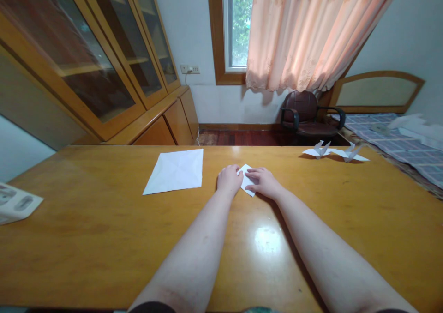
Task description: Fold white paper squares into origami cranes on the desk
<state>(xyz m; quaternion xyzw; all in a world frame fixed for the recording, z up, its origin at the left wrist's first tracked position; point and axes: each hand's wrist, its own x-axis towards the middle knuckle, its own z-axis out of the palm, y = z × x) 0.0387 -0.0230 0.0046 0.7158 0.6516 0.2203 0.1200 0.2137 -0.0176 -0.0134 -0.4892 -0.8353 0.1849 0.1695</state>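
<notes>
A small piece of folded white paper [248, 186] lies on the wooden table between my hands, one corner pointing toward me. My left hand [229, 180] is closed at its left edge, with the thumb against the paper and the other fingers curled at its upper corner. From the other side, my right hand [266, 183] rests on the paper with its fingers stretched and the thumb apart from them. To the left lies a larger square sheet of white paper [176, 171], flat and with faint creases.
Two folded paper cranes [320, 150] stand at the table's far right edge. A white box-like item [19, 203] sits at the far left of the table [86, 253]. Beyond are a glass-door cabinet [114, 40], an office chair [304, 114] and a bed [391, 133].
</notes>
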